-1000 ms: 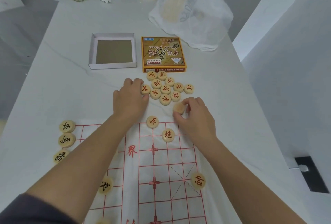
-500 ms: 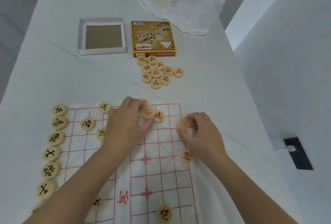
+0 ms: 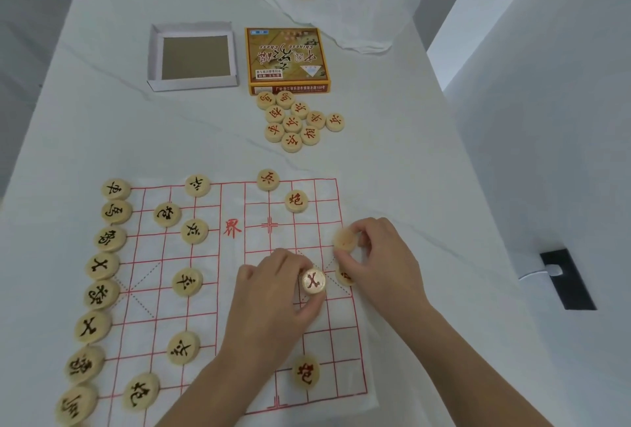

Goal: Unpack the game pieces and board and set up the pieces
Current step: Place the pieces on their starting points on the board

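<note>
A white table (image 3: 102, 119) is carrying a red-lined paper board (image 3: 239, 303), with a row of black-marked pieces (image 3: 101, 266) lining its left edge. Beyond the board, a cluster of red pieces (image 3: 297, 122) is sitting just below the box (image 3: 286, 57). Over the board's right side, the left hand (image 3: 269, 303) is pinching a red-marked piece (image 3: 313, 281) face up at its fingertips. Just beside it, the right hand (image 3: 379, 266) is pinching a blurred piece (image 3: 346, 238).

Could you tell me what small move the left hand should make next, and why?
Probably set the red-marked piece pinched in the left hand down on the board crossing beneath it: it is held over the diagonal-lined square, next to a red piece already lying at the edge.
</note>
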